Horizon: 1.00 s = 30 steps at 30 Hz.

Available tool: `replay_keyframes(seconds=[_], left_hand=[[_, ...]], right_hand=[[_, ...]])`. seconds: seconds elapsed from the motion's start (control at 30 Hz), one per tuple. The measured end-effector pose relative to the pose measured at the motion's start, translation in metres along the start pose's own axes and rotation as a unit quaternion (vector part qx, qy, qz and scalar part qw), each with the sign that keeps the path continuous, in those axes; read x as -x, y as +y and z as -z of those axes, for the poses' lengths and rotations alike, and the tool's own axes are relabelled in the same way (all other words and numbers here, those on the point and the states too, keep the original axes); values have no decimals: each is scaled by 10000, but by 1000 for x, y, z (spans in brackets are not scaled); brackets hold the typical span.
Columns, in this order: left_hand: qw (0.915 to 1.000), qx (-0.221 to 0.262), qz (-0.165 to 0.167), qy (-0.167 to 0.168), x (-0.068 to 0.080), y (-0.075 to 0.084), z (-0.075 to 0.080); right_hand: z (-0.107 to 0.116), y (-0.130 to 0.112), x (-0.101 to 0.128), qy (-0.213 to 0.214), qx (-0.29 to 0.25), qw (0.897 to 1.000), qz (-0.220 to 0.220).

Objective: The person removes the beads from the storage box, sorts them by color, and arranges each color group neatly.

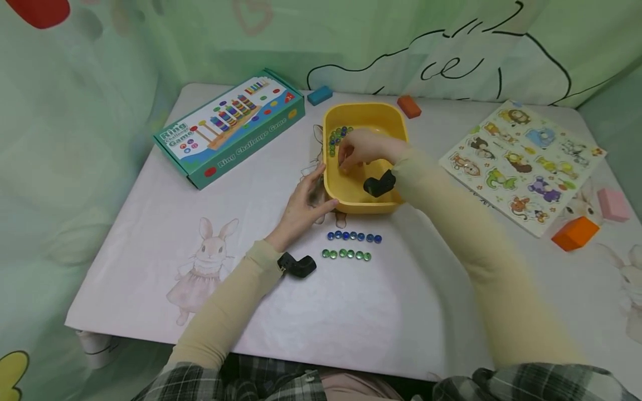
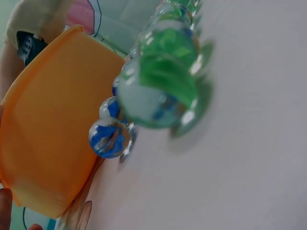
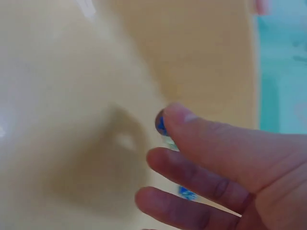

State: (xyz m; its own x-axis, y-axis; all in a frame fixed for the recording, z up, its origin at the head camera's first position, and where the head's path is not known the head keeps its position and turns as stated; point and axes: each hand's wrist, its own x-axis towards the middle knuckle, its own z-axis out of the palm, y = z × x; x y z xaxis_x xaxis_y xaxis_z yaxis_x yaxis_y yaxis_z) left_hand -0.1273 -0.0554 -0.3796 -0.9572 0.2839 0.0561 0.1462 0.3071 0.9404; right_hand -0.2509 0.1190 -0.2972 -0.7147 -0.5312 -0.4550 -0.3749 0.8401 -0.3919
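A yellow tub (image 1: 335, 120) (image 2: 48, 139) stands mid-table with a cluster of blue and green marbles (image 1: 336, 137) in its far left corner. My right hand (image 1: 357, 151) reaches down into the tub, and its curled fingers (image 3: 201, 143) pinch a blue marble (image 3: 160, 125); a second blue marble (image 3: 187, 192) shows between the lower fingers. Flat against the tub's near left corner lies my left hand (image 1: 305, 203), fingers straight. In front of the tub lie a row of blue marbles (image 1: 353, 236) (image 2: 109, 138) and a row of green marbles (image 1: 346, 254) (image 2: 163, 81).
A Ring Challenge Game box (image 1: 230, 125) lies at the back left and an animal puzzle board (image 1: 521, 159) on the right. Loose blocks: blue (image 1: 319, 94), red-orange (image 1: 408, 106), orange (image 1: 575, 233), pink (image 1: 613, 204). A green curtain surrounds the table.
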Motion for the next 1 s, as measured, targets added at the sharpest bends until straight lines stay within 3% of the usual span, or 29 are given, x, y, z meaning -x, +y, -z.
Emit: replay_keyframes(seconds=[0.2,0.57,1.0], left_hand=[[9999,-16,131,7,0,1,-1],[9999,9,121,12,0,0,-1],[9999,17,103,15,1,2,-2]], right_hand=[[8,7,25,174,-104,9993,322],[10,16,80,825,-984,9908,436],[-16,29,130,1195,-1588,9795,319]])
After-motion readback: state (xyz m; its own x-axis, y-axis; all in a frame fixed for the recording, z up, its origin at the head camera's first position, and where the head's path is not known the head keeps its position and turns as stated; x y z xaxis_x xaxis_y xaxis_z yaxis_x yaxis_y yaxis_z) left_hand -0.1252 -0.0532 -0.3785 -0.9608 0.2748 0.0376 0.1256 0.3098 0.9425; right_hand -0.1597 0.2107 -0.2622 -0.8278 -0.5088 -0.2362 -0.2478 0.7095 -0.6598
